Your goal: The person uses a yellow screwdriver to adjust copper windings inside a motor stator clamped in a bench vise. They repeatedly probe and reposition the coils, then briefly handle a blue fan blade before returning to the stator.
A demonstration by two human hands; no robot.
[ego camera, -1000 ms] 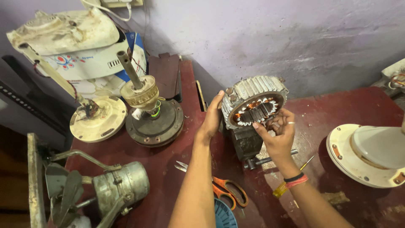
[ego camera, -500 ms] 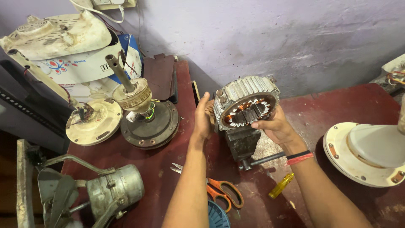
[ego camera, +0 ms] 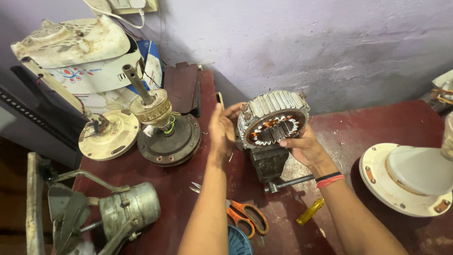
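Head view: finned grey motor stator (ego camera: pixel 273 120) sits upright on a small dark bench vise (ego camera: pixel 270 163) at mid tabletop (ego camera: pixel 377 127), bore facing the camera, copper windings visible inside. Left hand (ego camera: pixel 222 130) is flat and spread, fingers straight, pressed against the stator's left side near the rim; it grips nothing. Right hand (ego camera: pixel 306 148) curls around the lower right rim, thumb on the front face at the bore edge; fingers behind are hidden.

Progress, judged: stator is already stripped out of its housing and has no rotor in the bore; windings look intact and in place. It is seated on the vise, but whether the vise is clamped tight cannot be told. No tool in either hand, so actual work on the windings looks not yet begun.

Around: orange-handled scissors (ego camera: pixel 245 217) and a yellow screwdriver (ego camera: pixel 310 211) lie near on the tabletop, untouched. Other fan motor (ego camera: pixel 163 132) with upright shaft stands left; white round cover (ego camera: pixel 408 177) lies right.
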